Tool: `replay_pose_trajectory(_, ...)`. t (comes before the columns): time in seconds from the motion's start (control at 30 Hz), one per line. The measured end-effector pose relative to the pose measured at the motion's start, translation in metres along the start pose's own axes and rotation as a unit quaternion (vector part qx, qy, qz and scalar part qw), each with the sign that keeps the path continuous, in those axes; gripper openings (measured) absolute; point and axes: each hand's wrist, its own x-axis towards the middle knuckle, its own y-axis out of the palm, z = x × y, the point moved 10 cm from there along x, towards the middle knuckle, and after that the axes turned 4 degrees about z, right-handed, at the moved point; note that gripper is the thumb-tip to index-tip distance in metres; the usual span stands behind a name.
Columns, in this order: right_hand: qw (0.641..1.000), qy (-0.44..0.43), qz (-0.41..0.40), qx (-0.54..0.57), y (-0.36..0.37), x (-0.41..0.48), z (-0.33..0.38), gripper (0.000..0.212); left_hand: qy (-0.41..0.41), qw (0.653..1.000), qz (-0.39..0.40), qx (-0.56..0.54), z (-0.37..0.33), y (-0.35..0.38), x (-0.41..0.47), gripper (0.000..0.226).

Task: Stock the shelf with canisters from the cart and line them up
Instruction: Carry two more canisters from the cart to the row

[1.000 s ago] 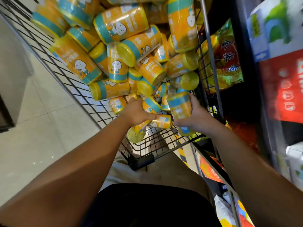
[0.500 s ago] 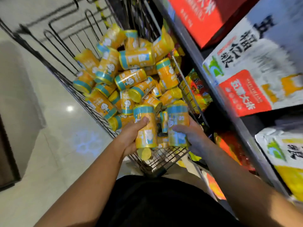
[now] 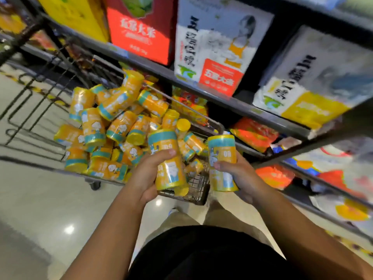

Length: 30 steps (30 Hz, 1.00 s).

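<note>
A wire cart (image 3: 198,196) holds a heap of several orange canisters with teal bands (image 3: 113,126). My left hand (image 3: 146,176) grips one upright canister (image 3: 168,158) above the cart's near end. My right hand (image 3: 240,176) grips a second upright canister (image 3: 222,160) just right of the cart, in front of the shelving. A grey shelf edge (image 3: 232,102) runs diagonally above both hands. The frame is blurred by motion.
Large bags and boxes stand on the upper shelf: a red box (image 3: 141,29), a white rice bag (image 3: 218,43), another white bag (image 3: 314,77). Orange and red packets (image 3: 254,134) lie on lower shelves at right. Pale tiled floor (image 3: 40,199) spreads left of the cart.
Both hands have lifted their canisters up out of the cart pile, and my view has swung up and right toward the shelves.
</note>
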Motion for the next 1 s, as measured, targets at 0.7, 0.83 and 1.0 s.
replay_pose_trajectory(0.7, 0.89, -0.246, -0.359, 0.139, -0.319, -0.395, -0.002, 0.085, -0.013, 0.91, 0.306, 0.278, 0.171, 0.433, -0.098, 0.063)
replay_pose_trajectory(0.83, 0.873, -0.268, -0.398, 0.085, -0.385, -0.491, 0.0, 0.077, 0.001, 0.884, 0.355, 0.303, 0.233, 0.523, -0.142, 0.056)
replay_pose_trajectory(1.0, 0.849, -0.302, -0.433, 0.029, -0.445, -0.593, 0.013, 0.072, 0.032, 0.85, 0.416, 0.323, 0.281, 0.623, -0.19, 0.047)
